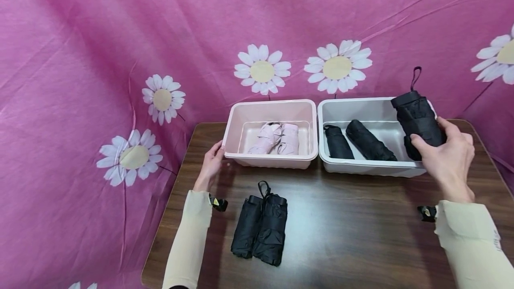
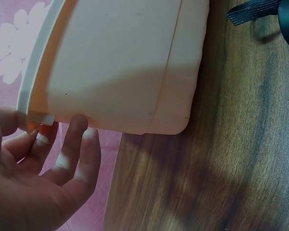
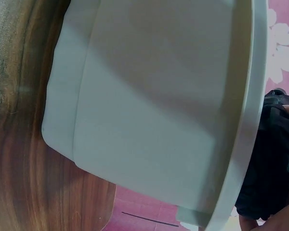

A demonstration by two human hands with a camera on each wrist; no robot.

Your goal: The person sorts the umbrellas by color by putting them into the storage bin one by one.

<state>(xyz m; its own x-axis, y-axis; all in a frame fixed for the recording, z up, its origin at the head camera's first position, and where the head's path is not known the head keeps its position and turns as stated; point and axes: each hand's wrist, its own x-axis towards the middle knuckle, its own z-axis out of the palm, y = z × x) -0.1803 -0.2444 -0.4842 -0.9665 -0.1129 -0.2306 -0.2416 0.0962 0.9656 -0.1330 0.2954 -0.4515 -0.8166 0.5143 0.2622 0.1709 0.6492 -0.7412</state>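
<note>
My right hand [image 1: 451,155] grips a folded black umbrella [image 1: 419,117] over the right end of the grey bin [image 1: 373,167]. The umbrella is tilted, its wrist loop pointing up; in the right wrist view, this black umbrella [image 3: 269,163] shows behind the bin's rim. Inside the grey bin lie a short black umbrella [image 1: 338,142] and a longer black umbrella [image 1: 369,141]. At the front left corner of the pink bin [image 1: 273,160], my left hand [image 1: 213,164] holds the rim, thumb and fingers around it in the left wrist view. Two folded pale pink umbrellas [image 1: 289,139] lie in that bin.
Two more folded black umbrellas [image 1: 271,231] lie side by side on the wooden table [image 1: 341,235], in front of the pink bin. The bins stand next to each other near the table's back edge. Behind them hangs a pink cloth [image 1: 192,26] with daisies.
</note>
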